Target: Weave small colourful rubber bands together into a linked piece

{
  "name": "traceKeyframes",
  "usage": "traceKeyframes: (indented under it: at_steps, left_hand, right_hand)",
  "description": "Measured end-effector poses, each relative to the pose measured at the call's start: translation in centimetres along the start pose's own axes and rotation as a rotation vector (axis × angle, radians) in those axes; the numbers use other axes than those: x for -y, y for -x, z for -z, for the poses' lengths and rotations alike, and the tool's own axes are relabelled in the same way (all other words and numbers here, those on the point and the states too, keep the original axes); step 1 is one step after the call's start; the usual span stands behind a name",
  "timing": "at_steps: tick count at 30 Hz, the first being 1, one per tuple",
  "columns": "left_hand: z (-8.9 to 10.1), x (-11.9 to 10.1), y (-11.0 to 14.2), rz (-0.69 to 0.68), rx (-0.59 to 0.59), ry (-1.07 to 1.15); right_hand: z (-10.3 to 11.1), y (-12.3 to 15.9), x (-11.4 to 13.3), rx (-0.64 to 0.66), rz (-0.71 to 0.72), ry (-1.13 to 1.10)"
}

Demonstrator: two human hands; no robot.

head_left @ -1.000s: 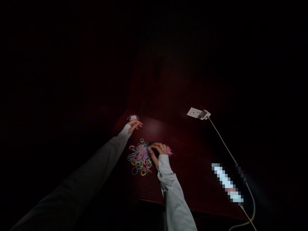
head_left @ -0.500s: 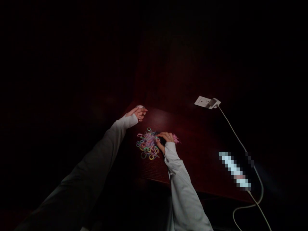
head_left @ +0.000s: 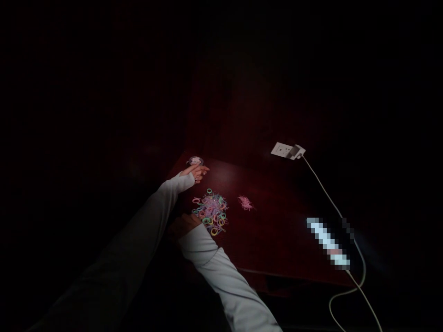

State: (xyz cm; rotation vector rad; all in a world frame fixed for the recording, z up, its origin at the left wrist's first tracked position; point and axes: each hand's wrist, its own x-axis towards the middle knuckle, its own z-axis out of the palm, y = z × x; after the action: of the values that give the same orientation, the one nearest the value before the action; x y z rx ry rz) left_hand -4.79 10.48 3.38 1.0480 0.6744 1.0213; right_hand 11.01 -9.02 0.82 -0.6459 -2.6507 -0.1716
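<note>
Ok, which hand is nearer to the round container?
The left: that hand is right at the near side of the round container, though contact is unclear. The right hand is farther off, closer to the person, at the left edge of the colourful bands.

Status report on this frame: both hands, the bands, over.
Left hand by round container. Right hand at colorful bands' near-left edge, grip unclear. Pink pile apart; no obstruction visible.

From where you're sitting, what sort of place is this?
Probably an ordinary indoor room, maybe a home, though it is too dark to be sure. A dark reddish wooden table holds a pile of colourful bands, and a white socket plate with a plugged-in charger shows beyond.
</note>
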Motion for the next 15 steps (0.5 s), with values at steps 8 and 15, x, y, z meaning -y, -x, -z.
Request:
traceKeyframes:
  at_steps: [8, 15]
  left_hand:
    - [-0.9, 0.9, -0.4, 0.007, 0.033, -0.118]
    - [-5.1, 4.5, 0.0, -0.587, -0.204, -0.797]
  right_hand:
    - [-1.1, 2.7, -4.6, -0.087, -0.122, -0.058]
    - [1.6, 6.3, -12.3, -0.482, -0.734, -0.621]
